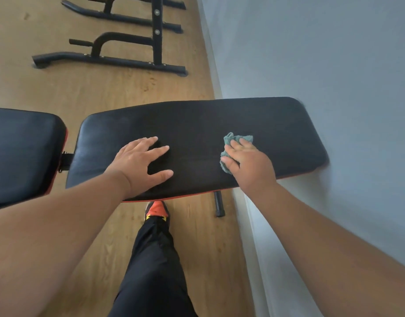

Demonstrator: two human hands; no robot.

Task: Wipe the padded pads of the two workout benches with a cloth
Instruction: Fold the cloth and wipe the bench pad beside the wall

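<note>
The person stands at the near long edge of the bench and leans over its long pad [197,124], which runs from the seat pad [23,143] on the left to the wall [334,65] on the right, where its far end sits against or just beside the wall.

Risks, as judged from this position:
- The cloth [230,143] is bunched into a small wad, so each pass is likely to cover only a narrow strip. The far edge of the pad and the end by the wall could be missed.
- The left hand [137,165] is planted on the pad, and the patch beneath it would go unwiped unless the hand is lifted away.
- The person's weight appears to bear on the near half of the pad; a hard push could shift the bench on the smooth wooden floor [105,92].
- A sweep to the right could knock the knuckles against the wall.
- The seat pad and any second bench have yet to be dealt with; a black frame [110,58] stands further off on the floor, with no pad visible on it.

Fingers: those of the right hand [247,161] lie nearly straight and close together, pressing the cloth flat to the pad right of centre; folds of cloth show past the fingertips and beside the thumb. Those of the left hand are spread wide and straight, palm down, holding nothing and resting on the pad left of centre. The hands are well apart.
</note>
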